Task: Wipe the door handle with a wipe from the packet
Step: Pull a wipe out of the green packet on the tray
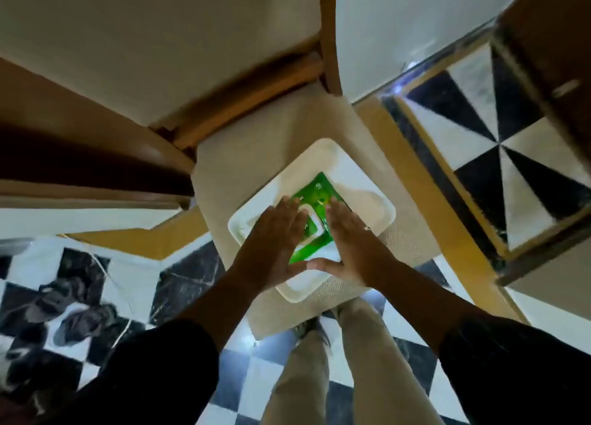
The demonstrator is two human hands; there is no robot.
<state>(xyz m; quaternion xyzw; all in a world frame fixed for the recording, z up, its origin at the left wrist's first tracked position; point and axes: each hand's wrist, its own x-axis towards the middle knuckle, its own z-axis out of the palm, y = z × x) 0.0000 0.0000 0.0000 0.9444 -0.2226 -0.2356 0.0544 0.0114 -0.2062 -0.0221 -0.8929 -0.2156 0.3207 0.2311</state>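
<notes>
One green wipe packet (315, 207) lies in one white square tray (367, 207), roughly at its middle, with a white flap panel on its top face. The tray sits on the beige woven seat of one chair (230, 168), whose wooden frame and pale backrest rise toward the top of the view.

Two hands reach down to the packet. The left hand (275, 236) is spread flat, fingers extended, over the packet's left part; the right hand (348, 236) is likewise open and flat over its right part. The two thumbs point toward each other near the packet's near end. Neither hand is closed around anything; whether the palms press on the packet cannot be told. Both forearms emerge from dark sleeves.

Below, two legs in light trousers stand on a black-and-white checkered floor (499, 143).
</notes>
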